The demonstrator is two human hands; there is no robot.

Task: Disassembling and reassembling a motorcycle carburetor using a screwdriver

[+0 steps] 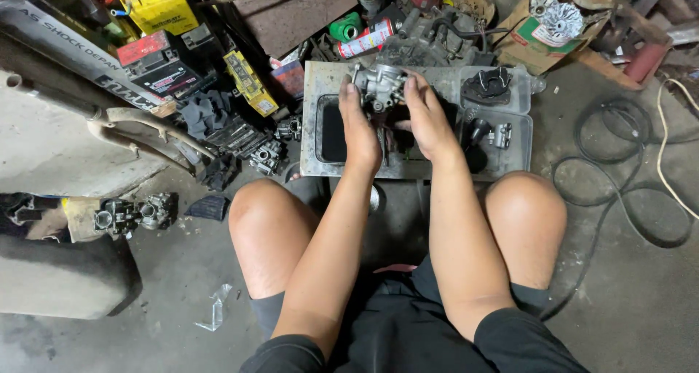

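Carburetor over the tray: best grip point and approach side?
Grip the carburetor by its blocky main body, one hand per flank, as the left hand and right hand do now. Come from the near side, over the grey tray. The top looks knobbly with fittings, likely a poor hold.

Stained grey concrete floor (626, 300), black cable loops (619, 169), cluttered boxes (156, 5), dim workshop light

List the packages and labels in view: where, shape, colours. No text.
Yellow box: top left, rectangular, dark print.
Black battery: left of the tray, blocky, red label.
Small yellow carton: beside the battery, long, tilted.
Spray can: behind the tray, lying down, red and white.
Brown cardboard box: top right, open, green-and-white label.
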